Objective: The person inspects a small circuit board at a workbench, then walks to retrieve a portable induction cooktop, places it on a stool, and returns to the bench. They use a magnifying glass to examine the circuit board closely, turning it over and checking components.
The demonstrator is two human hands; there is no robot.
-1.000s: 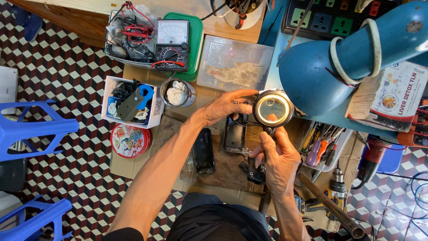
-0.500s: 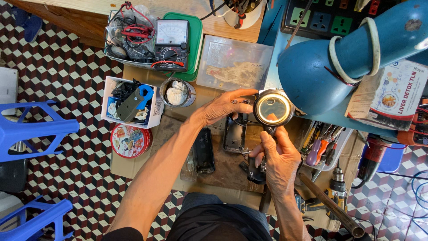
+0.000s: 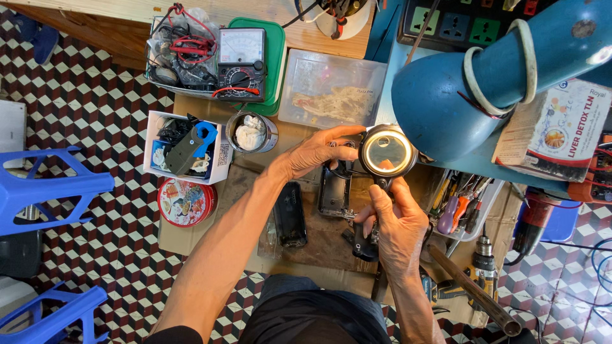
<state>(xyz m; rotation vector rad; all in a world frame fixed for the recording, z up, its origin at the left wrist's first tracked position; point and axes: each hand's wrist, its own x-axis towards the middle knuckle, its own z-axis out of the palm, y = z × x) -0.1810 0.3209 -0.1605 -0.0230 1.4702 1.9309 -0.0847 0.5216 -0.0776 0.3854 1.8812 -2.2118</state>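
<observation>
The lit round magnifier (image 3: 386,151) has a black handle running down into the right hand (image 3: 398,230), fist wrapped around it. The left hand (image 3: 317,153) pinches the lens rim.

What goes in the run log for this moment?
left hand on opened device | right hand holds lit magnifier over it | black phone lies beside

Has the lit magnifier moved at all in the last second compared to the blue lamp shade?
No. The lit magnifier sits at the same spot against the blue lamp shade, with the right hand on its handle.
</observation>
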